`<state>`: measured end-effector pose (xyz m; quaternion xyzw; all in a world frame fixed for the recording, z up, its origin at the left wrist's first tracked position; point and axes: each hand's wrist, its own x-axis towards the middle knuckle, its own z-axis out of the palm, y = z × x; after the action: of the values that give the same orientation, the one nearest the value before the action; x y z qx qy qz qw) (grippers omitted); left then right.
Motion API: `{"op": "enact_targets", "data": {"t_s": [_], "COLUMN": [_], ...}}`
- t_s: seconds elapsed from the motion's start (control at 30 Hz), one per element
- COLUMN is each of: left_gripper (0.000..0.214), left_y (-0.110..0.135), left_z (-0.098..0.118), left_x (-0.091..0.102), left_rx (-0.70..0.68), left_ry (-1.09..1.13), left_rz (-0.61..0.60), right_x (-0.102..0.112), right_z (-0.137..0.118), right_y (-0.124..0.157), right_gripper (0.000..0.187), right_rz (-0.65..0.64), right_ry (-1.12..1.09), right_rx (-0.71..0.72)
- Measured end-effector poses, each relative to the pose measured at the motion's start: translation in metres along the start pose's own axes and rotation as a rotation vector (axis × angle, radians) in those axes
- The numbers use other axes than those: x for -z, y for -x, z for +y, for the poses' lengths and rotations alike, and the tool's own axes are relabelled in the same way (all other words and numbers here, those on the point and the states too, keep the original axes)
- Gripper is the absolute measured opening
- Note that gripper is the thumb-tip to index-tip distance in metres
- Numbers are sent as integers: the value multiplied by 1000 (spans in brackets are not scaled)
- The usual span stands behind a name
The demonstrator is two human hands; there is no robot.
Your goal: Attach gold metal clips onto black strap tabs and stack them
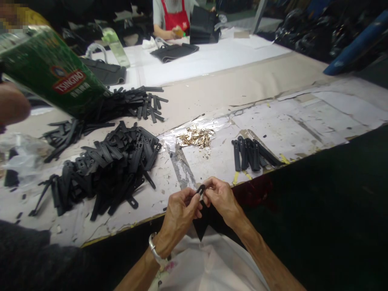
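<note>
Both my hands meet at the table's near edge and pinch one black strap piece (pixel 200 189) with a slotted end. My left hand (pixel 179 212), with a silver bracelet at the wrist, grips it from the left. My right hand (pixel 222 198) holds it from the right with closed fingers. A big heap of the same black strap pieces (pixel 103 165) lies to the left. A small pile of gold metal clips (pixel 195 137) sits on clear plastic just beyond my hands. A short row of several black straps (pixel 253 153) lies to the right.
A green Tsingtao box (pixel 54 72) is held tilted at the upper left by another person's hand (pixel 12 105), with more black pieces (pixel 136 103) below it. A person in a red apron (pixel 174 18) works at the far side beside black bags (pixel 174 51).
</note>
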<state>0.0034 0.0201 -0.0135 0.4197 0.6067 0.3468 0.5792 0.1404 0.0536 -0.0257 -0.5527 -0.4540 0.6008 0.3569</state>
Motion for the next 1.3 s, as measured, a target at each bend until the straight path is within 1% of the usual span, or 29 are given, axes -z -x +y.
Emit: {"op": "enact_targets", "data": {"t_s": [0.1,0.17,0.2,0.3,0.4,0.5,0.57,0.67,0.73,0.83,0.9,0.97,1.03,1.07,1.17,1.23,1.3], "left_gripper": [31,31,31,30,30,33,36,39,40,41,42,42,41,40,35,33,33], "left_y": [-1,-2,-2,-2,-4,-8,-11,-15,-18,-20,-22,-23,-23,-22,-15,-11,-8], "left_z": [0,0,0,-1,-2,-2,-1,4,5,2,-3,-5,-4,-2,6,9,9], "left_x": [2,4,4,4,3,1,0,0,-1,-5,-9,-13,-16,-17,-18,-18,-21], "left_rx": [57,87,96,105,104,109,94,13,-52,-100,-100,-76,-25,10,108,127,98], "left_ry": [147,251,287,343,345,344,339,251,165,129,179,254,349,401,506,516,498], "left_rz": [-45,-73,-80,-87,-91,-113,-132,-124,-95,-57,-39,-34,-60,-84,-174,-221,-240], "right_x": [3,4,5,3,2,1,1,-2,-4,-8,-10,-10,-8,-6,1,6,11], "right_z": [-1,-2,-3,-4,-3,-1,-2,-4,-5,-5,-3,0,2,2,0,-3,-6], "right_y": [-1,0,0,0,-2,-4,-5,-5,-6,-10,-12,-13,-15,-15,-18,-17,-15], "right_gripper": [18,14,15,30,33,32,32,30,29,30,30,29,28,29,31,32,31], "right_rz": [-9,-24,-35,-88,-107,-93,-110,-174,-186,-146,-133,-151,-154,-133,12,97,112], "right_ry": [17,-36,-80,-206,-241,-153,-111,-147,-177,-177,-170,-173,-180,-172,-82,-30,-32], "right_rx": [8,-11,-22,-41,-26,10,28,42,55,66,74,86,81,75,79,94,88]}}
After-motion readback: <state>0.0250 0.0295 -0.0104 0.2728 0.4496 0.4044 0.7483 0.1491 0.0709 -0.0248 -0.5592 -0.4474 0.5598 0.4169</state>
